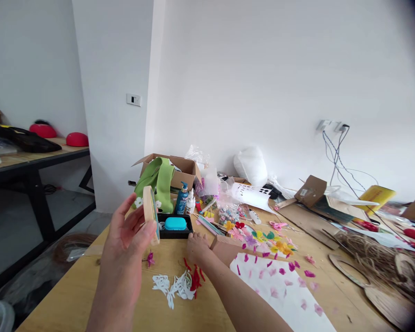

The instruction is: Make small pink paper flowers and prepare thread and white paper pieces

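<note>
My left hand (131, 230) grips a pale wooden piece with a rounded edge (148, 210), upright and nearly edge-on. A thin blue-green face shows on its right side. At the right corner of a black tray (191, 222), my right hand (198, 245) reaches down with bent fingers. Its fingertips are hidden, so I cannot tell whether it holds anything. In the tray lies a bright blue case (175, 223). Close below the right hand are red strips (195, 280) and white cut-out pieces (183, 286). A magenta flower (150, 259) rests beside the left hand.
Behind the tray stand a blue pump bottle (181, 199), a white bottle (190, 203) and a cardboard box (186, 173) with green cloth (164, 180). Colourful flowers (256, 237) and a petal-strewn white sheet (280, 286) lie right, with twine (363, 253) beyond.
</note>
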